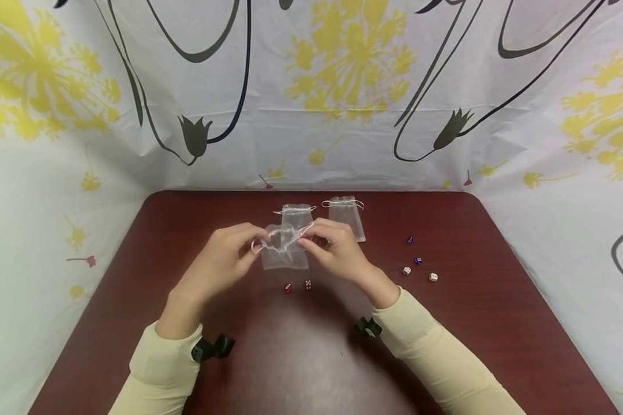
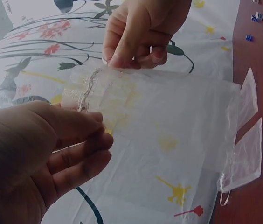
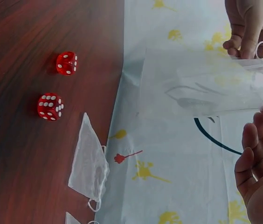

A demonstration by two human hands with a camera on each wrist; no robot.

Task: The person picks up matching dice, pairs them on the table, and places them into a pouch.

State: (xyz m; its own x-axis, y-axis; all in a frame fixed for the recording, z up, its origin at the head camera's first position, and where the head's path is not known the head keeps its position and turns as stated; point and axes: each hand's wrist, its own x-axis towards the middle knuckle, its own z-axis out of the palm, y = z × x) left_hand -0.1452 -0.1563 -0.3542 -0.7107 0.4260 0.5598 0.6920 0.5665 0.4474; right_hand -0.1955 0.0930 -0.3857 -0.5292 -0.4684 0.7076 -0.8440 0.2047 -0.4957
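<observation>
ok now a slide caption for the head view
Left hand and right hand hold a sheer drawstring bag above a table bearing two more bags and six dice.

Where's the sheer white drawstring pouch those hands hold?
In the head view, the pouch is left of centre, between the left hand and right hand, pictured above two red dice.

The bag (image 2: 183,116) is sheer, fine-meshed cloth; the red dice (image 3: 51,106), glossy see-through plastic. The bench (image 1: 285,357) shows smooth, polished wood grain, the backdrop (image 1: 270,150) a creased, faintly shiny sheet, the sleeves (image 1: 161,374) matt cloth.
</observation>
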